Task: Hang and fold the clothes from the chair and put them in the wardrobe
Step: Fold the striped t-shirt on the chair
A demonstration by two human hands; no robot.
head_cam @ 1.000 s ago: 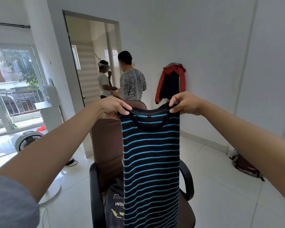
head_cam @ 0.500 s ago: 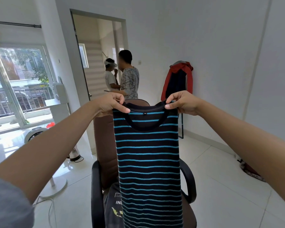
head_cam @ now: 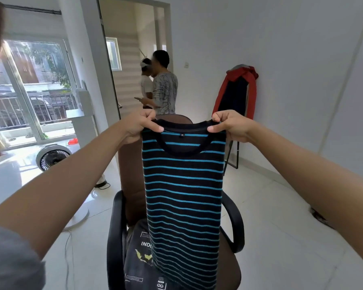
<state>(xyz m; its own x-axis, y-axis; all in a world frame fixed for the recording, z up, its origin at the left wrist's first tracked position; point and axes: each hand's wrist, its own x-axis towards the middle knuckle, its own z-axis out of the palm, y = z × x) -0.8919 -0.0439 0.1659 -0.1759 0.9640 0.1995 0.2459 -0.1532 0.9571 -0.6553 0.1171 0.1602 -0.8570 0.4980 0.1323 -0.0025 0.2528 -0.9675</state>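
White tiled floor (head_cam: pixel 281 216) open around chair (head_cam: pixel 132 185), both hands' fingers (head_cam: pixel 155 128) pinching striped shirt (head_cam: pixel 183 195) shoulders

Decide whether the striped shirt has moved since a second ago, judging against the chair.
Yes, slightly. The striped shirt has edged left across the chair backrest, covering more of it; its height against the backrest's top looks unchanged.
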